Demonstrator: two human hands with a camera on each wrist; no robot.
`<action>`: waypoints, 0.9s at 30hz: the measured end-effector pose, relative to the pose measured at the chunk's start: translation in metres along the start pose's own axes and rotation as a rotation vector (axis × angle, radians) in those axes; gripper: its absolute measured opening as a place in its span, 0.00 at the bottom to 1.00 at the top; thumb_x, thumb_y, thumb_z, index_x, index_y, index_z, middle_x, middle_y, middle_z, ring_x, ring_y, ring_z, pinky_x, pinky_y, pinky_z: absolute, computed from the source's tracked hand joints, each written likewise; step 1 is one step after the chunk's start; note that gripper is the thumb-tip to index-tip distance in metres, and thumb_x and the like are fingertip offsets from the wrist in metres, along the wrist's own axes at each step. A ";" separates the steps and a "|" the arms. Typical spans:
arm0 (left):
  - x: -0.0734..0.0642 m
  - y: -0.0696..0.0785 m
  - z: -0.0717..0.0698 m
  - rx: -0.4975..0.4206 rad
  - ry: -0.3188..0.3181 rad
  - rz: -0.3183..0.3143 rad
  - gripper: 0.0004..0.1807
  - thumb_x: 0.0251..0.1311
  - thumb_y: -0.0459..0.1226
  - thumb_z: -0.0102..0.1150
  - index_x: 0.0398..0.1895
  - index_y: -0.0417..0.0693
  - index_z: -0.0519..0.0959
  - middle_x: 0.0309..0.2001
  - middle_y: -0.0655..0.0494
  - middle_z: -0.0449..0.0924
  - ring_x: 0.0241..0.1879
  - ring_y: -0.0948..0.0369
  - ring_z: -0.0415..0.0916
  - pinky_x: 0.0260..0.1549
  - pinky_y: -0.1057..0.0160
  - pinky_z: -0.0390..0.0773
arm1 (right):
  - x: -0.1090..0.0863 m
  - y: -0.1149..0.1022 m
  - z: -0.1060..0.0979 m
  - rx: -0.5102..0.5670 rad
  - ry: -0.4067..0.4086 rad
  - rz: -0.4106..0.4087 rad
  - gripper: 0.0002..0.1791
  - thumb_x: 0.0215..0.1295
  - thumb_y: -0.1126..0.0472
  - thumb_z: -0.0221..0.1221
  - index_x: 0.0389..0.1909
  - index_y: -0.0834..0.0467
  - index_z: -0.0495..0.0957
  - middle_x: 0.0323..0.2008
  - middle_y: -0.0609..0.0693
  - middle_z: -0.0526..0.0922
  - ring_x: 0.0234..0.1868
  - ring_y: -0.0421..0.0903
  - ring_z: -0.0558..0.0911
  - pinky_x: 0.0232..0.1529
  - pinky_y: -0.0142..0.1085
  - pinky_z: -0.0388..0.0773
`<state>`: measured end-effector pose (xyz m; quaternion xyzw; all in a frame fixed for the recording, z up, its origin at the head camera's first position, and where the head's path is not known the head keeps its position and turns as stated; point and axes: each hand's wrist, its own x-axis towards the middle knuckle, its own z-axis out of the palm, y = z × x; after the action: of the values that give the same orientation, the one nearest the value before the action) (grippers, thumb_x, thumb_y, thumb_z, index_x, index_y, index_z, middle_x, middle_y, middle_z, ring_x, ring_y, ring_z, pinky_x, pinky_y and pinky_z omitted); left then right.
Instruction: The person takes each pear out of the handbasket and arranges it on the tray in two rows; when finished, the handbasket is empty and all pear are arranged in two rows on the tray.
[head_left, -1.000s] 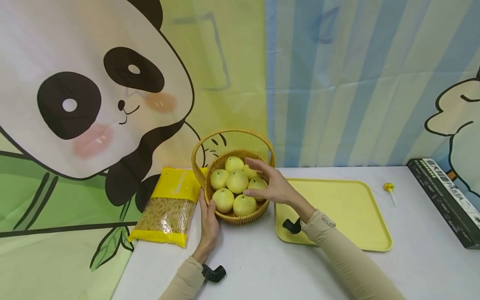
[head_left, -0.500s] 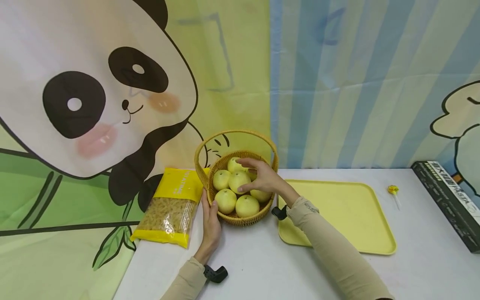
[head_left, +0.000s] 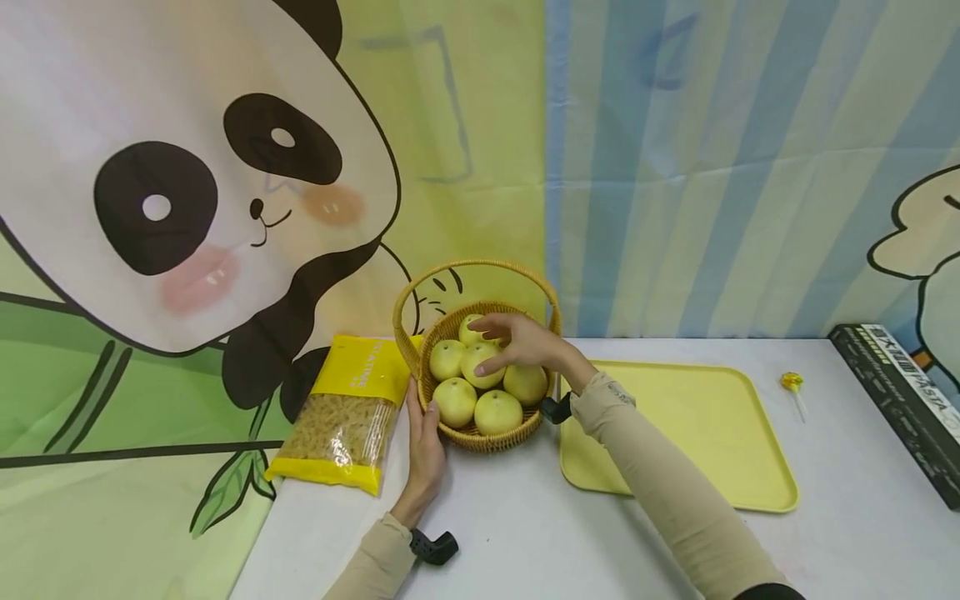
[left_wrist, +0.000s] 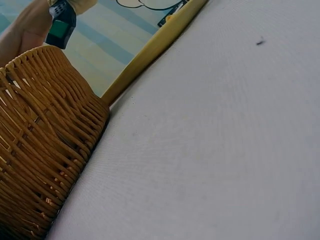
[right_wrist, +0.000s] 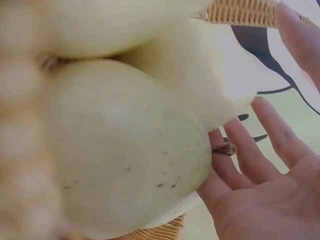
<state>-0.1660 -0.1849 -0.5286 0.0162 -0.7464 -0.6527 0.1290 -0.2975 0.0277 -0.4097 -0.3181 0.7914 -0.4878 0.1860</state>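
Note:
A wicker basket [head_left: 489,444] with a tall arched handle holds several pale yellow pears [head_left: 498,412]. Against its left side lies my left hand [head_left: 426,458], fingers straight along the outer wall and thumb near the rim. My right hand [head_left: 531,343] reaches over the basket from the right, fingers and thumb spread above the back pears. In the right wrist view, the fingers of this hand [right_wrist: 265,200] extend beside a speckled pear [right_wrist: 125,150] with a short stem, and the palm shows bare. The left wrist view shows the woven basket wall [left_wrist: 45,135]; the left hand is hidden there.
A yellow bag of pasta [head_left: 341,417] lies left of the basket. To the right is a flat yellow tray [head_left: 682,433], with the right forearm crossing over its near left part. Farther right are a lollipop [head_left: 792,383] and a long black pasta box [head_left: 896,408].
My right hand has moved left and farther over the pears, leaving the right-hand pear in plain sight. My left hand stays at the basket; the head view has shifted slightly.

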 end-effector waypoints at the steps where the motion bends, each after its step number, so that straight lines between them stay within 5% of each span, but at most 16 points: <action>1: 0.000 0.000 0.000 -0.001 -0.002 0.002 0.34 0.87 0.48 0.29 0.88 0.64 0.36 0.88 0.61 0.32 0.87 0.59 0.33 0.85 0.48 0.39 | 0.001 -0.001 -0.001 0.003 -0.010 0.013 0.45 0.60 0.56 0.78 0.77 0.55 0.70 0.77 0.55 0.71 0.78 0.64 0.67 0.78 0.59 0.66; 19: -0.001 0.000 0.000 -0.003 0.001 0.005 0.34 0.87 0.46 0.29 0.88 0.62 0.36 0.88 0.60 0.33 0.86 0.59 0.33 0.85 0.48 0.38 | 0.019 0.003 0.001 -0.079 -0.088 0.135 0.44 0.54 0.56 0.81 0.73 0.52 0.76 0.74 0.51 0.76 0.77 0.54 0.71 0.78 0.52 0.68; 27: 0.000 -0.002 -0.001 0.006 0.010 0.012 0.34 0.87 0.47 0.31 0.88 0.62 0.37 0.88 0.59 0.34 0.87 0.57 0.34 0.85 0.47 0.39 | 0.019 0.002 0.004 -0.242 -0.098 0.130 0.41 0.53 0.60 0.81 0.70 0.46 0.79 0.74 0.52 0.76 0.75 0.55 0.71 0.75 0.53 0.70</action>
<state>-0.1663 -0.1866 -0.5299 0.0154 -0.7476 -0.6497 0.1367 -0.3095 0.0122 -0.4127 -0.3098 0.8533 -0.3594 0.2160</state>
